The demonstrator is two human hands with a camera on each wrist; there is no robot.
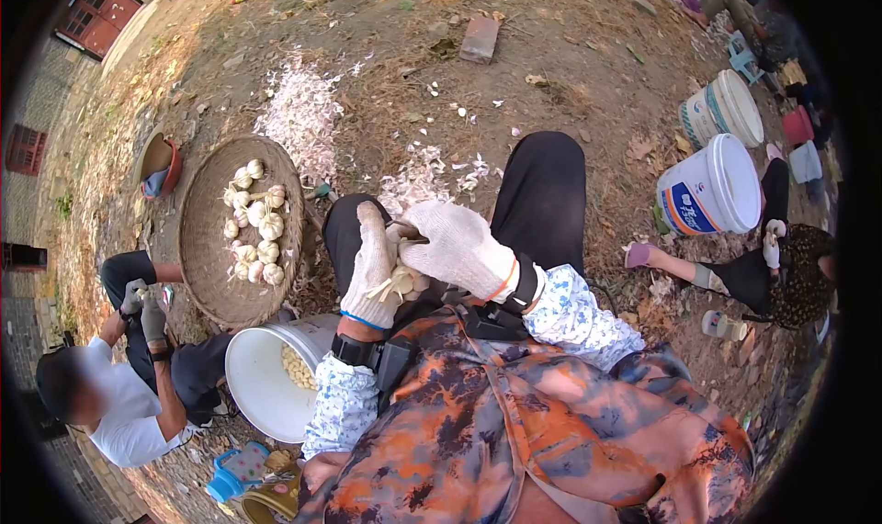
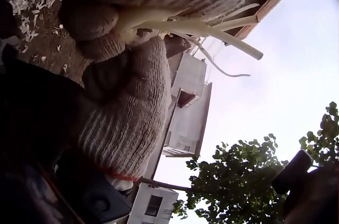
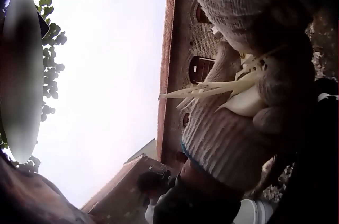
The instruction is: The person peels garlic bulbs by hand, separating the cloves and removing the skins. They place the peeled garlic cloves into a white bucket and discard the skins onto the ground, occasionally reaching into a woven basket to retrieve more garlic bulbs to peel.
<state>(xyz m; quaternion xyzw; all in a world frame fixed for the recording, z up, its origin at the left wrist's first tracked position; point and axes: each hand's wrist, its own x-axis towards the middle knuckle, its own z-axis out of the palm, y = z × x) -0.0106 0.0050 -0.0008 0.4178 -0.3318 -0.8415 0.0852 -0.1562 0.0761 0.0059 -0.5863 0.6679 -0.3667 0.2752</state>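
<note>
My left hand [image 1: 372, 269], in a white knit glove with a blue cuff edge, holds a garlic bulb [image 1: 402, 283] over my lap. Pale stalk strips [image 2: 228, 38] stick out of it in the left wrist view. My right hand [image 1: 459, 248], gloved with an orange cuff edge, has its curled fingers on the same garlic, its fingertips meeting those of the left hand. In the right wrist view a smooth pale clove [image 3: 248, 102] shows beside the left fingers. The gloves hide much of the bulb.
A round woven tray [image 1: 202, 267] with several garlic bulbs [image 1: 268, 225] lies to the left. Below it, a white bucket [image 1: 253, 386] contains peeled cloves [image 1: 296, 368]. Garlic skins [image 1: 299, 111] litter the ground. White buckets [image 1: 707, 189] stand right. A person [image 1: 138, 414] sits left, another [image 1: 799, 276] right.
</note>
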